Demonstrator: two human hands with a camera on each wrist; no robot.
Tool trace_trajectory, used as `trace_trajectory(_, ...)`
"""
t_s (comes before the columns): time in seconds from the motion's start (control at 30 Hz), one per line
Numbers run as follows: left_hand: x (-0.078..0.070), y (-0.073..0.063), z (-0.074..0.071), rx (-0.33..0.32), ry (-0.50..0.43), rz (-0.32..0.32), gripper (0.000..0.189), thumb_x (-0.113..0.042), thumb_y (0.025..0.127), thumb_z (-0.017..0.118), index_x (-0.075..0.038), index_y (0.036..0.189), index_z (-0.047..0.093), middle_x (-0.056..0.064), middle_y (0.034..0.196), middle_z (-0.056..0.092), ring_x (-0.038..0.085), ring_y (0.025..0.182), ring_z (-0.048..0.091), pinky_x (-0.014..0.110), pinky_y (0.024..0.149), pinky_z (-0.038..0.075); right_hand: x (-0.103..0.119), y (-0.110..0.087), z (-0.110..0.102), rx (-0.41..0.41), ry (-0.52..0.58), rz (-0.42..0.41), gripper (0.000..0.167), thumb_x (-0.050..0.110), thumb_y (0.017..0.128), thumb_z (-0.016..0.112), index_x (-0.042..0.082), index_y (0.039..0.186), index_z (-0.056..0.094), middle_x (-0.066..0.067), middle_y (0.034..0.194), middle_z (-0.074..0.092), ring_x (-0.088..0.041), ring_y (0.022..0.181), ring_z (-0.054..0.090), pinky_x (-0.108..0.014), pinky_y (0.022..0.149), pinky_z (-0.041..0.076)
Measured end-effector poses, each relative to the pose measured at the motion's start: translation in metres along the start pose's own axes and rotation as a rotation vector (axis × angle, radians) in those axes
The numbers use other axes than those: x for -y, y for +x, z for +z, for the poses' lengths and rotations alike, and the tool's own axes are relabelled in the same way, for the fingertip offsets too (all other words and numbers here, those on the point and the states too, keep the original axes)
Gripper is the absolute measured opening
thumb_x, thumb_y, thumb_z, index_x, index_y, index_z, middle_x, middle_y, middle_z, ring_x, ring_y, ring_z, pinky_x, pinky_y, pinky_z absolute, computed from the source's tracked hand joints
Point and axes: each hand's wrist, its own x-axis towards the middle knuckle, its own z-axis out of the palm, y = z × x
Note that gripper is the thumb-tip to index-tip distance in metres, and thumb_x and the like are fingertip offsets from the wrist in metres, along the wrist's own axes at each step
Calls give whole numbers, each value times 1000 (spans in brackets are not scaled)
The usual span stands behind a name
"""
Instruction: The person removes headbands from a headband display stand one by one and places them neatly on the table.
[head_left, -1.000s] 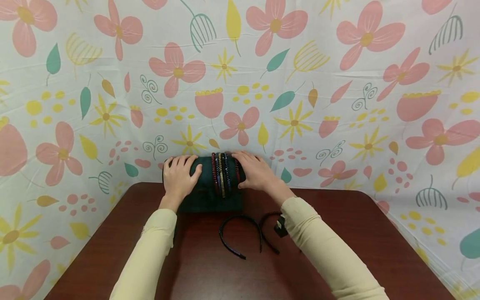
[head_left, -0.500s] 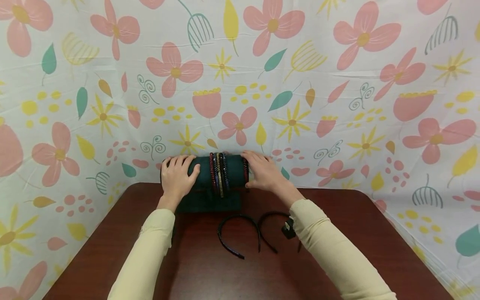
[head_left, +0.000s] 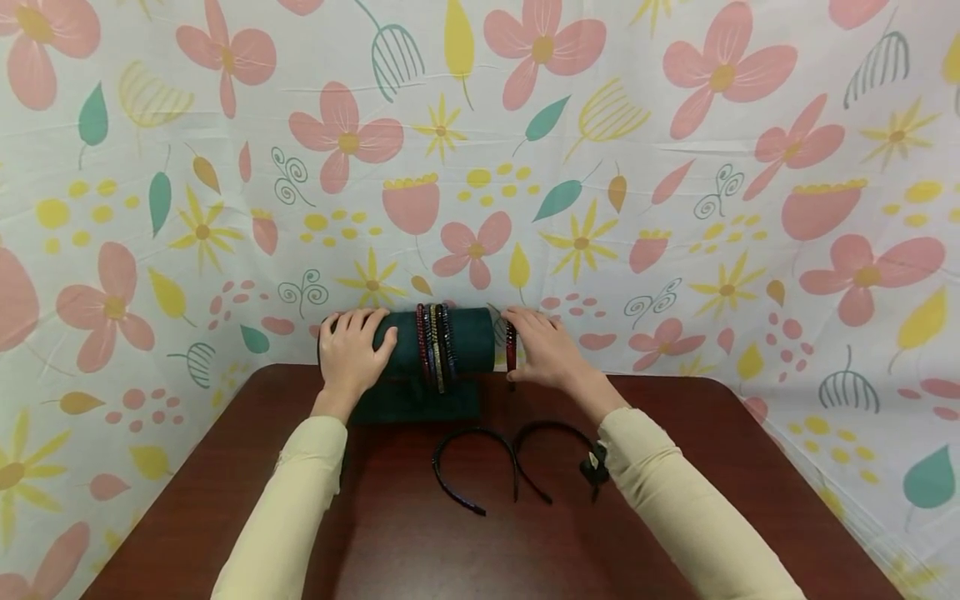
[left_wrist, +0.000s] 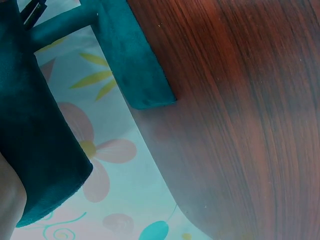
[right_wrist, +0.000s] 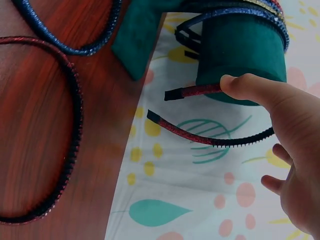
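A dark green headband stand (head_left: pixel 471 340) with a padded roll stands at the back of the table. My left hand (head_left: pixel 351 358) holds the roll's left end, fingers over the top and thumb toward the front. Several glittery headbands (head_left: pixel 435 346) in red, blue, gold and dark tones sit around the middle of the roll. Just off its right end, my right hand (head_left: pixel 549 354) grips a red headband (head_left: pixel 512 346). In the right wrist view, the red headband's (right_wrist: pixel 192 137) two tips point toward the table, and my thumb presses one arm near the roll's end.
Two headbands lie on the brown table in front of the stand: a dark bluish one (head_left: pixel 476 431) and, right of it, another (head_left: pixel 551 424) with a dark ornament (head_left: pixel 595 467) by my right sleeve. A floral cloth (head_left: pixel 480 167) hangs close behind the table.
My right hand has moved right, drawing the red headband along the roll and off its right end. The left hand keeps its place on the roll.
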Motion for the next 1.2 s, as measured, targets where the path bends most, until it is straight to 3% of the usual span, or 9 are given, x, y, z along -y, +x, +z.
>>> trace_trajectory(0.3, -3, 1, -4, 12, -15, -11, 44, -49, 98, 50, -21, 128, 66, 7, 126, 65, 30, 118, 58, 54, 109, 34, -11, -16, -1, -16, 18, 12, 102, 43, 70, 88, 9, 152, 36, -14, 156, 37, -37, 140, 40, -62, 112, 34)
trace_trajectory(0.93, -1, 0, -3, 59, -21, -24, 45, -50, 100, 46, -22, 131, 64, 7, 129, 63, 30, 121, 56, 53, 112, 32, -31, -54, -1, -5, 34, 22, 97, 45, 72, 86, 13, 151, 40, -17, 148, 41, -45, 134, 40, -62, 106, 39)
trace_trajectory(1.2, -3, 1, -4, 43, -11, -18, 46, -51, 99, 47, -22, 130, 64, 7, 129, 64, 29, 120, 57, 53, 111, 33, -41, -71, -1, 35, 99, 71, 95, 41, 75, 84, 16, 154, 37, -18, 146, 38, -43, 124, 48, -58, 93, 48)
